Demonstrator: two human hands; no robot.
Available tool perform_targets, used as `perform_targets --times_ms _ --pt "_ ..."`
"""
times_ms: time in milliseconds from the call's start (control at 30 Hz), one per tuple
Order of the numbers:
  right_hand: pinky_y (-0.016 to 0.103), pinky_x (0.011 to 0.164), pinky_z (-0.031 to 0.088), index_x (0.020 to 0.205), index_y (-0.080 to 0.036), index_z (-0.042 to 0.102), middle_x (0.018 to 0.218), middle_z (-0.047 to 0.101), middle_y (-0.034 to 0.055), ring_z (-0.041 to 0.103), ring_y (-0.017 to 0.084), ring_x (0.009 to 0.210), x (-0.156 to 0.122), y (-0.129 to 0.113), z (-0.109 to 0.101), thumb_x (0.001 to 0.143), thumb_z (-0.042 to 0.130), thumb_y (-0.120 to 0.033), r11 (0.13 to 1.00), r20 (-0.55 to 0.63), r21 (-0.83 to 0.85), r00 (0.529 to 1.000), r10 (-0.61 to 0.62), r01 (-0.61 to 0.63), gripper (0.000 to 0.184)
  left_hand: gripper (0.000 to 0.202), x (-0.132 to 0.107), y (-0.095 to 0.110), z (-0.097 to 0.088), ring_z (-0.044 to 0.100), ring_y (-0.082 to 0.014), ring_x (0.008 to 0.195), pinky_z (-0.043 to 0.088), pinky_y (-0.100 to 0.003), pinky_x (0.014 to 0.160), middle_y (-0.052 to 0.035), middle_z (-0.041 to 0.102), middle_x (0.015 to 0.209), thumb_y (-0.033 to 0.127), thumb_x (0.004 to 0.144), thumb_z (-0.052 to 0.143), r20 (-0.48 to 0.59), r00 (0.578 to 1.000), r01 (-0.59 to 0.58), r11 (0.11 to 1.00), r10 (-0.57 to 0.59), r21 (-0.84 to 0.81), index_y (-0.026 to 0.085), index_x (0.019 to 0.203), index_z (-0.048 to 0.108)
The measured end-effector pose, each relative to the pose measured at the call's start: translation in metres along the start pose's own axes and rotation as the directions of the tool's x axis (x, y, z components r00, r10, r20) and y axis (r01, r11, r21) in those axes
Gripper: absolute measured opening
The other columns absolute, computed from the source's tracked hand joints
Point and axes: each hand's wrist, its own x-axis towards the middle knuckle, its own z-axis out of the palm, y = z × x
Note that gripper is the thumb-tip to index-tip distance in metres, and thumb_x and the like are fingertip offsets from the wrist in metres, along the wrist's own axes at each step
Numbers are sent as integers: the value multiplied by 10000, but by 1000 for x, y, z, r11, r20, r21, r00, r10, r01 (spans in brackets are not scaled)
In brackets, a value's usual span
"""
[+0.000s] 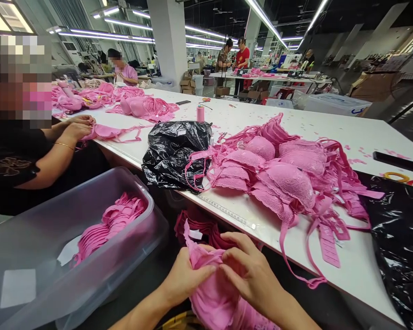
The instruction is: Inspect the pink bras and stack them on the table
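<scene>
A pink bra hangs between my hands in front of the table edge, its cups folded and partly hidden by my fingers. My left hand is closed on its fabric, thumb on top. On the other side, my right hand pinches the upper edge of the same bra with thumb and fingers. Just beyond, a heap of pink lace bras with loose straps lies on the white table.
At the left stands a translucent plastic bin with stacked pink bras. A black plastic bag and a pink thread spool are on the table. Black plastic drapes the right edge. A co-worker sits at the left, handling a pink bra.
</scene>
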Motion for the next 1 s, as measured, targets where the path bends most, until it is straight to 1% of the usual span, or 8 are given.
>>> perform_targets --times_ms 133,267,367,567,700,833,933,1000 --pt "343 848 506 750 -190 557 1133 566 101 563 208 1032 3 -3 0 780 518 -100 990 52 133 998 48 -54 103 260 1 2 1 615 -244 892 476 -315 812 -88 697 923 267 704 678 28 999 -21 997 19 68 128 923 695" --pt "262 761 518 704 -192 515 979 603 73 612 161 886 4 -3 5 776 497 -88 956 -36 283 995 91 -77 128 190 5 7 6 594 -202 816 474 -282 748 -54 682 842 289 796 582 127 991 -56 992 41 116 153 844 706" --pt "250 748 526 753 -196 554 974 614 77 628 159 867 2 0 6 808 493 -104 977 -82 212 996 30 -12 122 181 8 9 3 582 -192 781 468 -278 739 -51 672 805 301 778 613 101 991 -101 987 88 128 148 802 707" --pt "266 797 538 934 -205 616 1040 628 90 628 175 948 -3 7 4 843 510 -107 996 -115 50 991 -72 78 171 300 9 8 -5 579 -229 930 437 -333 875 -94 665 961 365 810 588 116 989 -92 995 96 -40 137 970 698" --pt "256 771 532 842 -195 600 1011 623 85 628 158 899 1 4 5 853 468 -108 984 -28 181 1000 3 2 159 368 8 -3 1 595 -205 811 468 -310 779 -70 665 794 446 819 556 -4 999 38 997 -38 -74 109 849 703" --pt "251 794 510 794 -189 582 1017 615 77 621 154 907 7 3 1 849 469 -131 966 50 250 997 51 -62 139 399 8 -11 7 568 -169 654 469 -270 639 -34 640 653 479 801 553 -179 974 125 988 -139 -88 114 712 686" --pt "254 802 499 775 -189 594 1026 617 74 618 158 919 9 5 -2 851 490 -160 964 82 238 991 103 -120 132 319 10 -2 8 587 -186 727 474 -272 705 -37 669 703 416 789 586 -125 988 84 995 -90 -57 125 740 707" --pt "251 793 494 747 -190 604 1029 619 69 619 156 916 10 6 -3 846 512 -172 963 104 220 985 139 -159 136 236 12 8 9 595 -208 844 458 -279 810 -41 692 778 344 773 618 -2 1000 4 1000 -4 -25 136 797 727"
